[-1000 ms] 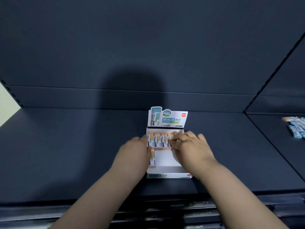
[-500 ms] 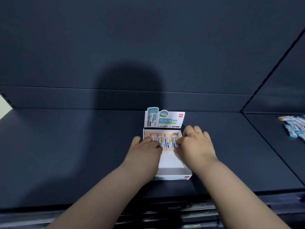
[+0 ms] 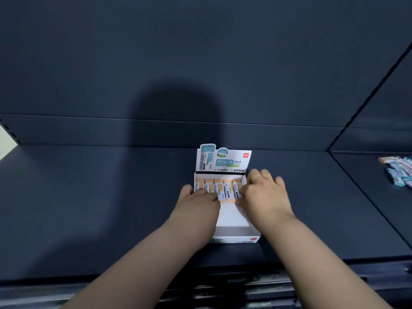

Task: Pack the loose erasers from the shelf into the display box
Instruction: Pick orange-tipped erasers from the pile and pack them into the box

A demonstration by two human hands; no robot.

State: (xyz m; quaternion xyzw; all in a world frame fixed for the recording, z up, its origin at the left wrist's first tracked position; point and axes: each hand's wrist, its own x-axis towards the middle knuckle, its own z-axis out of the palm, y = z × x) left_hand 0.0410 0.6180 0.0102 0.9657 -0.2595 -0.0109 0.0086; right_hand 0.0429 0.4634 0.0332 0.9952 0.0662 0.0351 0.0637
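Observation:
The white display box [image 3: 233,218] stands open on the dark shelf [image 3: 89,208], its printed header card [image 3: 223,160] upright at the back. A row of several orange-and-white erasers [image 3: 225,188] lies side by side against the box's back wall. My left hand [image 3: 198,204] rests its fingertips on the left erasers, thumb outside the left wall. My right hand [image 3: 265,195] straddles the right wall, its thumb against the rightmost erasers and its fingers outside. Neither hand carries an eraser. The front half of the box floor is bare.
Loose blue and orange erasers [image 3: 399,170] lie in a pile on the neighbouring shelf section at the far right, beyond a seam [image 3: 367,197] in the shelf. The shelf's back panel rises right behind the box. Lower shelf edges show below my forearms.
The eraser that lay sideways under my left hand now sits in the row. Both hands have moved toward the back of the box and pressed the erasers together.

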